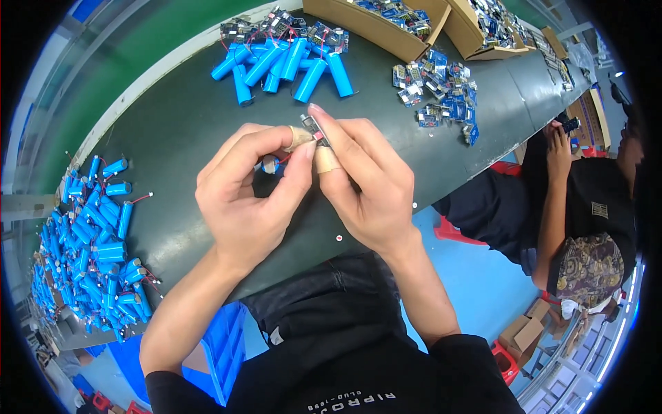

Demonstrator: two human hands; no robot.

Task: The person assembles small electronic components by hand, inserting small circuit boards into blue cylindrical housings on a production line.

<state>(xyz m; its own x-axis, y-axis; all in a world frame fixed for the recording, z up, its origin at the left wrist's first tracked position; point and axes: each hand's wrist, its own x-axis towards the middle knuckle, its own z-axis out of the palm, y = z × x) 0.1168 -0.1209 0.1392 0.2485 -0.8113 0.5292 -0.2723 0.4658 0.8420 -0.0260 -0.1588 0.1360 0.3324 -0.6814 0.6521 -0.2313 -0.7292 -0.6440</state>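
Close together over the bench, both hands meet at a small circuit board [312, 126]. My right hand [372, 176] is closed, pinching the board between thumb and index finger. My left hand [248, 179] is also closed, its thumb and index fingertip pressed together at the board's lower edge. A red wire [284, 160] runs to those fingertips from a blue cylindrical battery [269, 164], mostly hidden behind the left hand. The plug at the wire's end is covered by the fingers. Tan finger covers wrap a finger on each hand.
Blue batteries with boards attached [276, 65] are heaped at the far side. A big pile of wired batteries [96, 255] lies left. Loose circuit boards [441, 93] sit far right, near cardboard boxes [386, 31]. Another person [572, 200] works at the right.
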